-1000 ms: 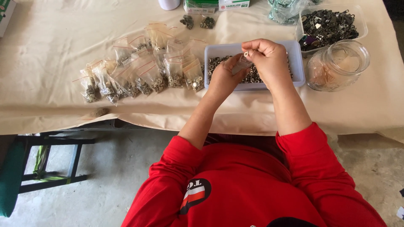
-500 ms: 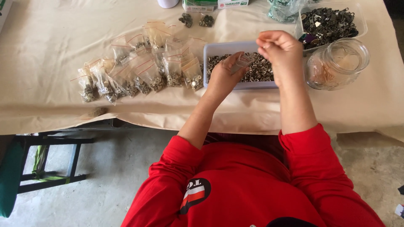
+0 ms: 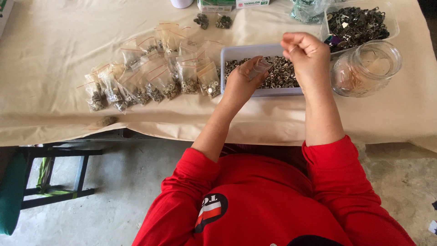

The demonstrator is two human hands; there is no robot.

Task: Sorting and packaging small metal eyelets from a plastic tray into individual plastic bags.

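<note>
Now | left hand holds small bag | right hand pinched above tray

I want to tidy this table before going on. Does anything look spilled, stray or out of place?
One stray clump lies by itself at the table's front edge, below the row of filled bags, near falling off. Otherwise the small metal parts stay inside the tray, which sits slightly askew. The left hand holds a small bag over it.

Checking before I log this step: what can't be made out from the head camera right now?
- Right hand: fingers curled shut; whatever they pinch is hidden.
- Small clear bag in the left hand: contents too small to tell.
- Clear container of dark metal parts: cut off by the top edge.
- Glass jar: contents blurred.
</note>
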